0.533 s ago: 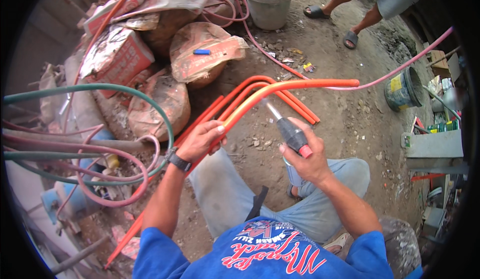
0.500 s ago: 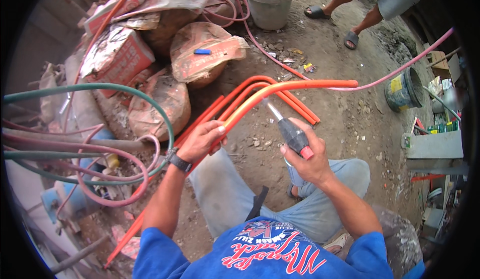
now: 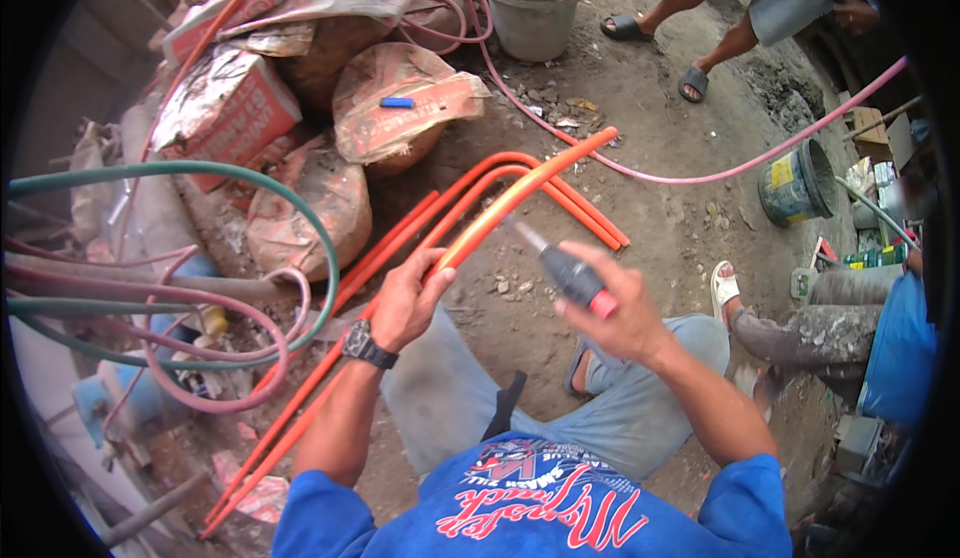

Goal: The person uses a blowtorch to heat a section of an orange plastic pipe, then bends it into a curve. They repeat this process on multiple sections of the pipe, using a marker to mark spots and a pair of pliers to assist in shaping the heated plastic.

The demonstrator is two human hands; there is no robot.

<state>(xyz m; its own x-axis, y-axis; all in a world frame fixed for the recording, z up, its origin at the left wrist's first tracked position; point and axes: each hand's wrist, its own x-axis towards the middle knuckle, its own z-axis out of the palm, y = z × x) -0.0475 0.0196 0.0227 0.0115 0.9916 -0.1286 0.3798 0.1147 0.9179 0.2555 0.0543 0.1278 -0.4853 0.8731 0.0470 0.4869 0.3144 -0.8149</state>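
Note:
My left hand (image 3: 408, 300), with a dark watch on its wrist, is closed around an orange plastic pipe (image 3: 500, 208). The pipe curves gently and its free end points away to the upper right. In my right hand (image 3: 625, 308) is a small blowtorch (image 3: 570, 276) with a black body, a metal nozzle and a red end. Its nozzle tip sits close to the pipe's near side, seemingly apart from it; no flame is visible. Other bent orange pipes (image 3: 590, 216) lie just beyond, on the ground.
Torn cement sacks (image 3: 400, 108) are heaped at the far left, a blue object (image 3: 397, 103) on top. Green hose (image 3: 180, 170) and pink hose (image 3: 690, 176) loop about. Buckets (image 3: 535, 8) stand farther off. One person stands at the far right; another person's leg (image 3: 810, 343) is at right.
The held pipe's free end has swung leftward and away from me, and its curve looks gentler. My right hand has shifted slightly left with the blowtorch. Another person has appeared at the right.

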